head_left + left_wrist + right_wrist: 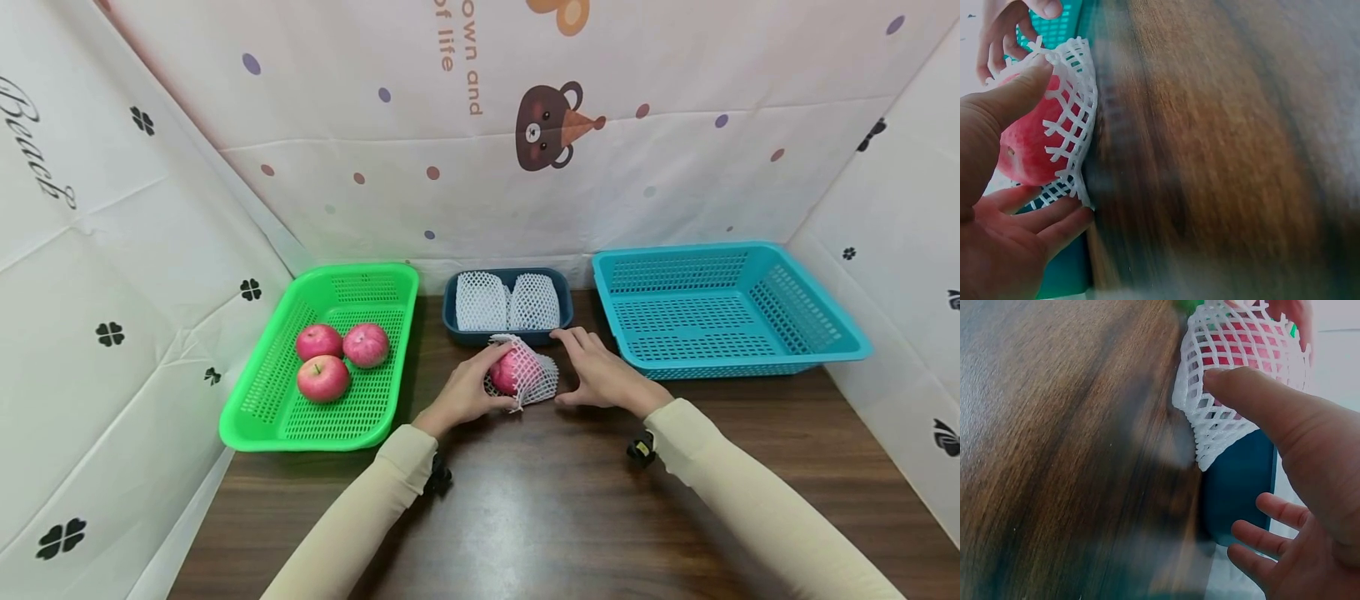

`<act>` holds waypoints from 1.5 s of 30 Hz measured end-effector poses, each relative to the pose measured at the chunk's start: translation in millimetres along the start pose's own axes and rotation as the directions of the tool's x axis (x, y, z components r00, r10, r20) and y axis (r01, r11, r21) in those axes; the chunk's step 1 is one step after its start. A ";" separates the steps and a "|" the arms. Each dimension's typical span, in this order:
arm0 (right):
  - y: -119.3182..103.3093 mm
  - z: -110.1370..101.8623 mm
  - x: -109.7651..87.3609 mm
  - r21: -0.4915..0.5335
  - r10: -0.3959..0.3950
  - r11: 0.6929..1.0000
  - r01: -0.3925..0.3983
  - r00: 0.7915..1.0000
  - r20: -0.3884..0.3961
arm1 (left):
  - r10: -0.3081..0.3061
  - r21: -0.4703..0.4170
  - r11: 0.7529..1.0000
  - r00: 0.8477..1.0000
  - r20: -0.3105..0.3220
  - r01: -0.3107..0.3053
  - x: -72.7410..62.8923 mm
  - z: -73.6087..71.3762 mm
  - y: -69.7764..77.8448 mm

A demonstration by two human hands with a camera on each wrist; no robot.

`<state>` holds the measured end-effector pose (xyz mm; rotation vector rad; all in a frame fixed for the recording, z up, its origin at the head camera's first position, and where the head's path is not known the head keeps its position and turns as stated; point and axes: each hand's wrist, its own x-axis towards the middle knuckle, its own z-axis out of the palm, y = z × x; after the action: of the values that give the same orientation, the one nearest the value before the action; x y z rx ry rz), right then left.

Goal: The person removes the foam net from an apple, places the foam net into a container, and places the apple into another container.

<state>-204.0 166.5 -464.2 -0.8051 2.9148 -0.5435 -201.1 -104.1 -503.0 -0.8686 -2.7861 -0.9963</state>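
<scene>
A red apple (pixel 504 375) sits partly inside a white foam net sleeve (pixel 538 381) on the brown table. My left hand (pixel 467 390) grips the apple and the sleeve's open edge from the left, thumb on one side and fingers on the other. In the left wrist view, the bare end of the apple (pixel 1022 144) faces my palm, and the mesh (pixel 1075 119) covers its far side. My right hand (pixel 600 372) is spread at the sleeve's narrow end, fingers apart. In the right wrist view, its thumb (pixel 1254 394) overlaps the mesh.
At the left, a green basket (pixel 251 425) holds several apples, among them a striped one (pixel 366 345). A dark blue tray (pixel 472 337) with folded foam sleeves (pixel 482 302) stands just behind my hands. A blue basket (pixel 675 321) is at the back right, near the cloth wall (pixel 675 192).
</scene>
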 end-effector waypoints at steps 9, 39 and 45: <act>4.6 0.7 -2.2 0.028 0.002 1.000 -0.002 1.000 0.007 | 0.000 -0.012 1.000 0.998 -0.061 0.000 5.9 6.6 -1.6; -0.6 6.5 6.3 0.101 -0.083 0.992 0.072 0.990 0.112 | -0.050 -0.073 0.997 0.991 -0.123 0.041 4.6 3.9 -6.1; -2.7 11.0 13.7 0.084 -0.094 0.993 0.085 0.989 0.110 | -0.040 -0.074 0.997 0.992 -0.123 0.031 4.2 3.3 -7.0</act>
<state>-212.8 153.9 -473.1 -0.9274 2.7465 -0.5945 -207.9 -104.5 -508.6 -0.7391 -2.6863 -1.1219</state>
